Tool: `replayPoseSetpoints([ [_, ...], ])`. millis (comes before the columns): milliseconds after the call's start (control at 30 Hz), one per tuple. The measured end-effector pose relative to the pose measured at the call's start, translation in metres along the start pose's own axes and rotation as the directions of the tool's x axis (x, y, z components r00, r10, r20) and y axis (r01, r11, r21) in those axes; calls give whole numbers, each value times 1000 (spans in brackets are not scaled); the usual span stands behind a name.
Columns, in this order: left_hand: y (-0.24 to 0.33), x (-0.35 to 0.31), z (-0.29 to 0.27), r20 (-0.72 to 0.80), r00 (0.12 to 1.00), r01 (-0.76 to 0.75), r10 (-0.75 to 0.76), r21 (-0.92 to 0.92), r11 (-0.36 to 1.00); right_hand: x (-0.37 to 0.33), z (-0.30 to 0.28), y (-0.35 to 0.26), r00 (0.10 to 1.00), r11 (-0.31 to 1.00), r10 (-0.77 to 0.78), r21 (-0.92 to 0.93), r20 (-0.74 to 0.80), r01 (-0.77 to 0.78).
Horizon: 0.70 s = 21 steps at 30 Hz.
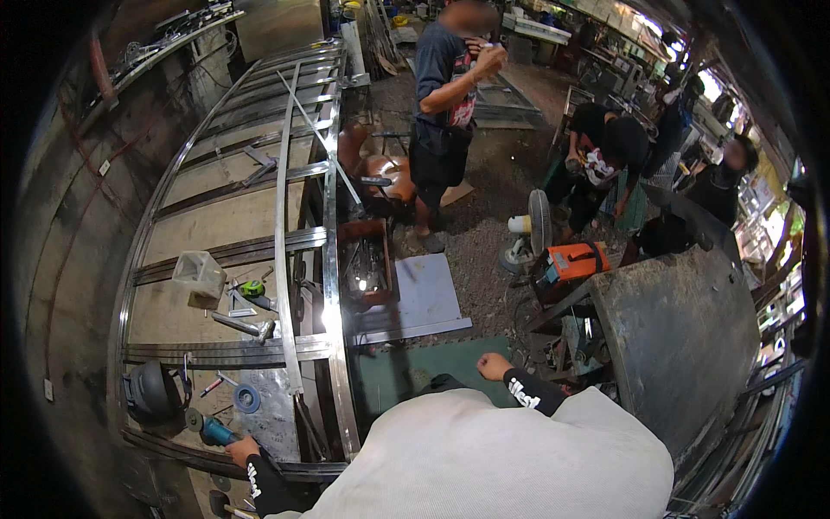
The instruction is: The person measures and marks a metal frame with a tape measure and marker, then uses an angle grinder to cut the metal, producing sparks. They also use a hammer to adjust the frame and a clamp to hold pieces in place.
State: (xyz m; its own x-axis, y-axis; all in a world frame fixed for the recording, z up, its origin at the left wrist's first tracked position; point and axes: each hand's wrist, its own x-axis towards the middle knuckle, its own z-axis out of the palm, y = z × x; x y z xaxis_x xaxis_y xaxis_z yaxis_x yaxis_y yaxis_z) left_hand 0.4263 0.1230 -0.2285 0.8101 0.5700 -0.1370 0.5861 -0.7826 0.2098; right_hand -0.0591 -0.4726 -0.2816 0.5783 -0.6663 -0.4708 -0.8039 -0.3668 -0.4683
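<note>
At the lower left, my left hand (245, 451) is wrapped round the body of a blue angle grinder (215, 430), whose disc lies over the metal frame. Close to it are a blue-grey round disc (246, 398), a red-and-white pen-like stick (210, 387) and a black welding mask (152, 391). My right hand (494, 367) hangs over a green mat (406, 368), its fingers curled in with nothing visible in them. A long shiny metal frame (332, 285) with crossbars stretches away along my left side.
On the boards within the frame are a translucent plastic container (199, 273), a green tape measure (252, 289) and a hammer-like metal tool (243, 326). To the right stand an orange-topped machine (577, 259), a fan (539, 221) and a metal-topped table (679, 320). Several people are beyond.
</note>
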Motion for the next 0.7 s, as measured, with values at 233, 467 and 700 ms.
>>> replayPoseSetpoints([
  [233, 10, 0, -10, 75, 997, 20, -15, -70, 997, -55, 62, 104, 890, 874, 67, -458, 450, 166],
  [467, 10, 6, -35, 146, 989, 25, 28, -348, 937, -24, 50, 138, 773, 458, -78, -666, 629, 589],
  [700, -29, -28, -69, 382, 865, 203, 327, -860, 468, 20, -19, -16, 999, 998, -53, -48, -13, 52],
])
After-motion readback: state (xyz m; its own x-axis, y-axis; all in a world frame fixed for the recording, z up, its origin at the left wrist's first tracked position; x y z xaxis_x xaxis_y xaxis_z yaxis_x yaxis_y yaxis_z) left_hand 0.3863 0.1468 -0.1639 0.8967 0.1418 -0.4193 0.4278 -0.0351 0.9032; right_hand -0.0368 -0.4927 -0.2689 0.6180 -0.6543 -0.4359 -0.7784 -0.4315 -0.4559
